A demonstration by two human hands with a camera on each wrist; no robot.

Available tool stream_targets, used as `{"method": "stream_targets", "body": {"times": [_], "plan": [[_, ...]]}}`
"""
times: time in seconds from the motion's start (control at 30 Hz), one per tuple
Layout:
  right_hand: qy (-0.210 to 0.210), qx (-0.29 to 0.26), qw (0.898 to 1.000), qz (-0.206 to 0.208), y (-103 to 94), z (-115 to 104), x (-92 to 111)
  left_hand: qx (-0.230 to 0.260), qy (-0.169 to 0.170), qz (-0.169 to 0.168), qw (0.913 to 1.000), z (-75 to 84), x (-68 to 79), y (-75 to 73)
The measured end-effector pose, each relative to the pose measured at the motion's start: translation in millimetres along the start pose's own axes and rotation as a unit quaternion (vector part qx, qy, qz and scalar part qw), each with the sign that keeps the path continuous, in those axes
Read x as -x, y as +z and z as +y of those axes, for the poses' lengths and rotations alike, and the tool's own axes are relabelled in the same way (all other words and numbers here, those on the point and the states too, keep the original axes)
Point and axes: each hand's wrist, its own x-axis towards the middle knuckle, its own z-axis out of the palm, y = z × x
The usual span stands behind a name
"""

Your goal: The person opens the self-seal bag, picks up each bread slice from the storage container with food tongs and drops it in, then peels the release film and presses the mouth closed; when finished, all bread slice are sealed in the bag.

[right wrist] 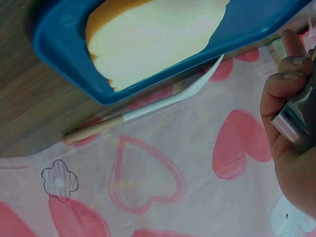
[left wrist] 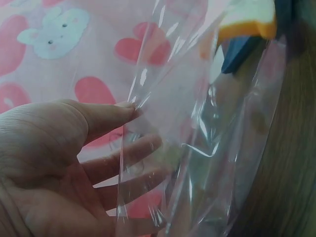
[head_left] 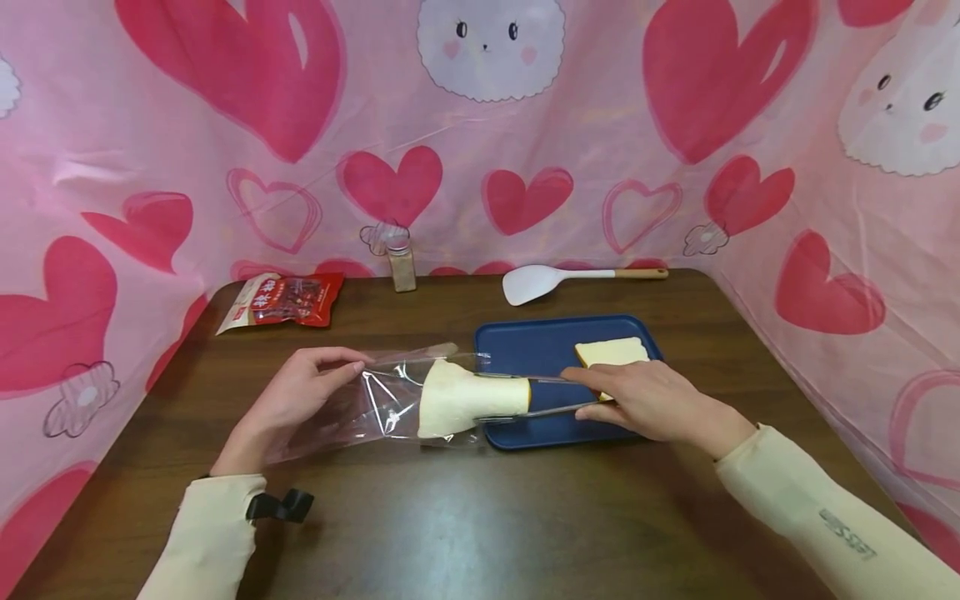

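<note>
My left hand [head_left: 300,400] pinches the edge of a clear plastic bag [head_left: 386,408] between thumb and fingers, with the other fingers behind the film in the left wrist view. In my right hand [head_left: 656,404] are metal tongs [head_left: 551,410], their arms along both sides of a bread slice [head_left: 453,404]. The slice is squeezed narrow where the tongs clasp it and fans out wider toward the left, inside the bag. A second bread slice [head_left: 611,350] lies on the blue tray [head_left: 540,342], partly hidden beneath my right hand.
Behind the tray lies a white spatula [head_left: 532,283] with a wooden handle. A small jar [head_left: 402,268] stands at the back, and a red-and-white food packet [head_left: 288,302] lies at the back left. Patterned pink cloth [head_left: 585,133] surrounds the brown table [head_left: 420,525].
</note>
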Motion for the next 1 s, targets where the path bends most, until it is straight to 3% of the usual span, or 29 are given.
{"method": "stream_targets", "body": {"times": [0.2, 0.37, 1.0], "plan": [[0.011, -0.042, 0.999, -0.025, 6.5, 0, -9, -0.044, 0.040, 0.014, 0.9981, 4.8, -0.3, 5.3], [0.013, -0.076, 0.996, -0.044, 10.6, -2, -20, -0.051, 0.043, 0.022, 0.9975, 6.5, 1.4, 7.1], [0.009, -0.109, 0.991, -0.078, 21.2, -29, -72, -0.077, 0.099, 0.055, 0.9906, 10.9, 2.8, 17.1]]}}
